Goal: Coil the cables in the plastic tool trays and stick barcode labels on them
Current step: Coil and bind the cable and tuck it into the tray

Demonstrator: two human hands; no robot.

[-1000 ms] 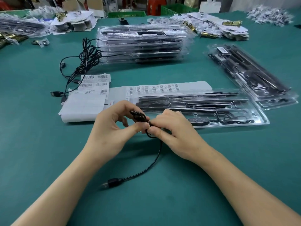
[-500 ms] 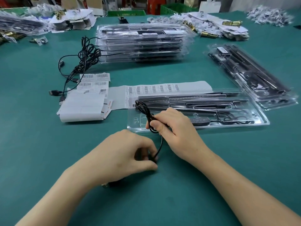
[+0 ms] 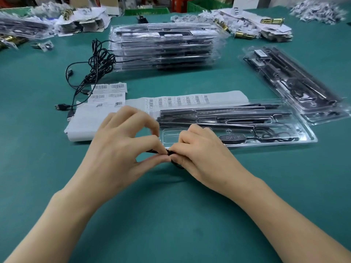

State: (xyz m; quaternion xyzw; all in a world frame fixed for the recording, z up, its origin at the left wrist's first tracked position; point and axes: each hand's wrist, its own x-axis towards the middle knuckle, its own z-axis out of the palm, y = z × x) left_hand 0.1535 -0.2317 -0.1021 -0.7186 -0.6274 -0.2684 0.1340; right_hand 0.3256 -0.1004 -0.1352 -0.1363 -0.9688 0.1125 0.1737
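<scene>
A thin black cable is bunched between my two hands just in front of the clear plastic tool tray. My left hand pinches it with thumb and forefinger. My right hand grips the coiled part, and a dark loop shows under its fingers. Most of the cable is hidden by both hands. The tray holds black tools and a small black controller. A strip of barcode labels lies behind the tray, and more label sheets lie to the left.
A tall stack of filled trays stands behind. Two more trays lie at the right. A tangle of black USB cables lies at the left. Paper packs and brass parts crowd the far edge of the green table.
My left hand has come up from the table to meet my right hand. The hanging cable end and its plug are no longer visible; the cable is now gathered between both hands.
</scene>
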